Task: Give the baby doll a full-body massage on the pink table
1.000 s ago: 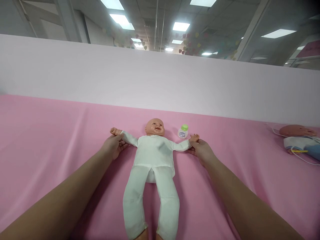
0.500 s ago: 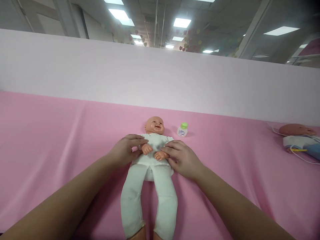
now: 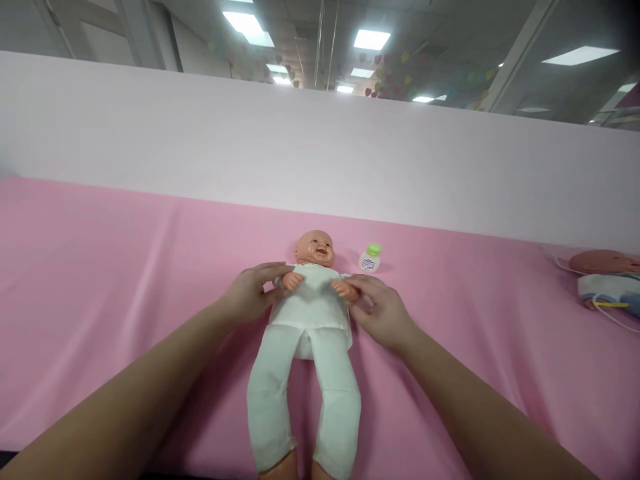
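White-clad doll point(image 3: 310, 313) supine, head away | left hand point(image 3: 249, 295), right hand point(image 3: 380, 310) clasp its arms

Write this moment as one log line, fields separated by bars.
left hand: holds arm of baby doll in white cloth suit | right hand: holds other arm | doll: on back, pink cloth | small green-capped bottle: untouched

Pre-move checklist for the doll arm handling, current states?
1. Left hand grips the doll at its arm: ok.
2. Right hand grips the doll's other arm near the wrist: ok.
3. Doll flat on its back on the pink cloth, legs straight: ok.
4. Small bottle upright, apart from the hands: ok.
5. Second doll and its cables at the far right, apart from the arms: ok.
6. Doll's feet: cut off at the picture's edge, cannot tell.
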The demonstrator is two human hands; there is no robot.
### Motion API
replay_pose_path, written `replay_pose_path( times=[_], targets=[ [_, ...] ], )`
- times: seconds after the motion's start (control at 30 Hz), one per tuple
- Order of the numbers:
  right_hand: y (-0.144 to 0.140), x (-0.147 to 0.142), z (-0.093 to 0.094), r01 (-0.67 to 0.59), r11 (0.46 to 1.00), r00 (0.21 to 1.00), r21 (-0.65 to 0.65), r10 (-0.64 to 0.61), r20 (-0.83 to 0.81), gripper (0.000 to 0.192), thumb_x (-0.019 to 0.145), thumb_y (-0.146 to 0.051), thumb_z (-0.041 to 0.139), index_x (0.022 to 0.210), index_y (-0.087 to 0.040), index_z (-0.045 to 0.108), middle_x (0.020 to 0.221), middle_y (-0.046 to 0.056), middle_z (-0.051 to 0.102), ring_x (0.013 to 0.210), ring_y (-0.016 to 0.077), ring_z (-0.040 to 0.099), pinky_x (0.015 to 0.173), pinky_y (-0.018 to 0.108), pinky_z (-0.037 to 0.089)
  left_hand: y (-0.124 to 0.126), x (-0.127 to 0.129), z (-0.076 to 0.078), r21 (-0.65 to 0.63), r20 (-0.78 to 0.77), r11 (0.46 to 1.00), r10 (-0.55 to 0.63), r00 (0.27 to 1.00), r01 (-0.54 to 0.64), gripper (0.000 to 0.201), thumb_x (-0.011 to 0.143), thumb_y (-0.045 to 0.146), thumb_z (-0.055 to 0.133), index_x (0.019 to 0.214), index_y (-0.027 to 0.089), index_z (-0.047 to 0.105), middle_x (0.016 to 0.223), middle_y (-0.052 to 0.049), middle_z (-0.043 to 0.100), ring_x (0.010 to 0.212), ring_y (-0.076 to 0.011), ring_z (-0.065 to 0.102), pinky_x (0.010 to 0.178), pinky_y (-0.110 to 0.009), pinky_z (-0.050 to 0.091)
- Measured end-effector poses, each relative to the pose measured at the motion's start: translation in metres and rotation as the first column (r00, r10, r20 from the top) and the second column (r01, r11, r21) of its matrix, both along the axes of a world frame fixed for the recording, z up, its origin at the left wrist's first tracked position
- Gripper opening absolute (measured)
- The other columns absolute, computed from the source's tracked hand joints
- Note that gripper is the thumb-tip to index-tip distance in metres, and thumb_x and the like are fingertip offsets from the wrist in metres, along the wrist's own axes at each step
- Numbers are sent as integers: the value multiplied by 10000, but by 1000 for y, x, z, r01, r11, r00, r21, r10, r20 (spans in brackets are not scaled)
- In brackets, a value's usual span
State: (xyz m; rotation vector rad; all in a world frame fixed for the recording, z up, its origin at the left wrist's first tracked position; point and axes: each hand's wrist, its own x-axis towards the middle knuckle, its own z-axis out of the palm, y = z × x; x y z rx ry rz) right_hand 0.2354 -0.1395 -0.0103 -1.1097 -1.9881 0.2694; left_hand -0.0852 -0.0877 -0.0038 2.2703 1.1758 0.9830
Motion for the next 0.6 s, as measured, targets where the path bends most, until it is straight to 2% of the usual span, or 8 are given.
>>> replay_pose_path(
  times=[0.1, 0.2, 0.27, 0.33, 0.43, 0.5, 0.6],
  targets=[
    [9, 18, -1, 175, 956, 932, -234, -237, -276, 396, 881, -343, 714, 1274, -297, 696, 1280, 45, 754, 1120, 274, 739, 983, 474, 629, 7, -7, 2, -204, 205, 978, 87, 975, -45, 473, 905, 578, 678, 1262, 269, 711, 1292, -58, 747, 1239, -307, 671, 1104, -460, 519],
    [23, 40, -10, 266, 866, 807, -423, -440, -394, 388, 854, -435, 757, 1197, -264, 700, 1181, 64, 776, 1048, 292, 765, 923, 473, 659, 13, -14, 2, -408, 420, 911, 240, 875, -54, 442, 872, 583, 717, 1123, 220, 691, 1182, -97, 755, 1147, -310, 713, 1004, -481, 577],
    [34, 53, -17, 241, 822, 722, -516, -507, -470, 375, 848, -453, 761, 1148, -239, 688, 1129, 85, 777, 989, 298, 781, 860, 477, 684, 18, -18, 1, -560, 518, 827, 392, 760, -46, 412, 856, 524, 761, 1103, 207, 668, 1149, -121, 754, 1052, -301, 748, 927, -481, 612],
    [44, 63, -24, 182, 773, 648, -607, -559, -517, 393, 845, -428, 760, 1162, -218, 659, 1110, 115, 773, 916, 298, 796, 783, 483, 703, 23, -20, 0, -692, 526, 722, 534, 662, -32, 342, 867, 424, 775, 1093, 199, 652, 1075, -127, 767, 942, -290, 771, 865, -472, 633],
    [53, 71, -31, 122, 692, 606, -711, -619, -499, 391, 821, -333, 763, 1166, -190, 649, 1056, 146, 781, 855, 297, 803, 742, 481, 711, 28, -21, -1, -797, 492, 603, 646, 584, 4, 205, 944, 329, 685, 1063, 166, 650, 943, -129, 778, 879, -290, 777, 848, -445, 635],
    [54, 73, -32, 100, 669, 589, -736, -636, -499, 396, 801, -287, 771, 1164, -182, 653, 1030, 150, 787, 849, 302, 804, 746, 485, 713, 31, -21, -1, -818, 493, 575, 667, 559, 35, 208, 989, 334, 622, 1051, 139, 656, 915, -146, 774, 878, -294, 778, 859, -430, 632],
    [51, 69, -28, 32, 705, 569, -708, -595, -567, 450, 806, -277, 781, 1221, -195, 627, 1076, 148, 786, 892, 304, 804, 819, 506, 704, 30, -20, 1, -820, 494, 572, 682, 540, 28, 241, 985, 374, 641, 1051, 143, 656, 944, -159, 768, 867, -286, 779, 858, -427, 637]
  ],
)
